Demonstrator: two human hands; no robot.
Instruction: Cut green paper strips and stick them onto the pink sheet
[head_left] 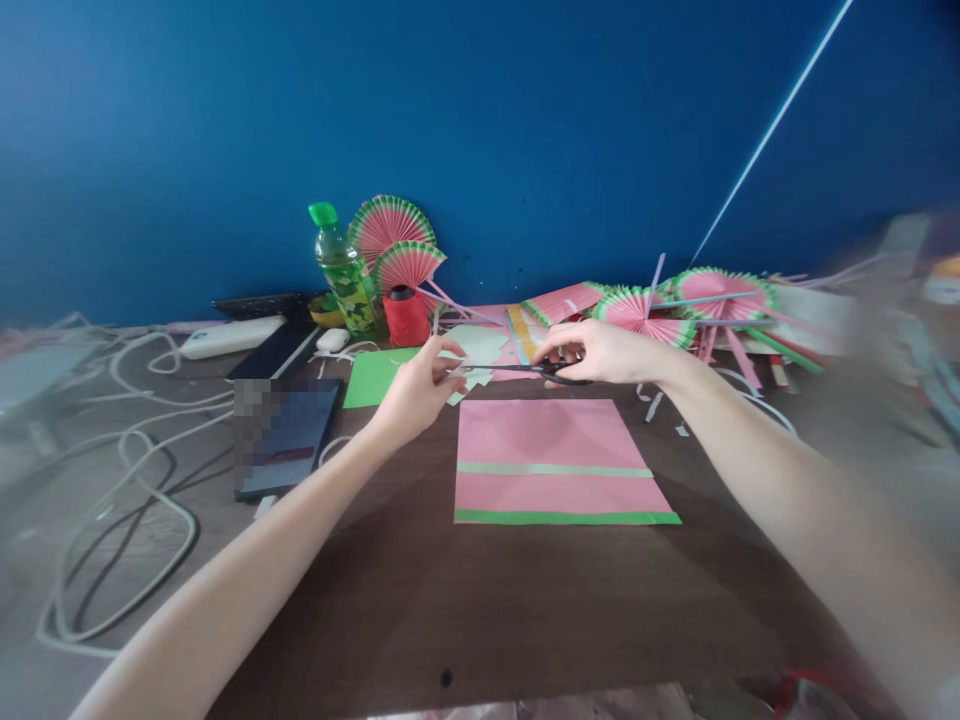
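Observation:
My right hand [592, 352] grips black-handled scissors [517, 369] with the blades pointing left. My left hand [420, 388] is closed in a pinch on a thin pale paper strip [436, 322] at the blade tips. Both hands hover over the dark wooden table [420, 600], just behind a pink paper sheet [559, 462] that has a pale green stripe across the middle and a green edge at the front. Small pale paper offcuts [476, 350] lie under the hands.
A green sheet [375, 377] and a tablet [283, 435] lie to the left, with white cables [127, 480] beyond. At the back stand a green bottle [345, 268], a red thread spool [406, 316] and pink-green paper fans [394, 240]. More fans [675, 300] pile at the right.

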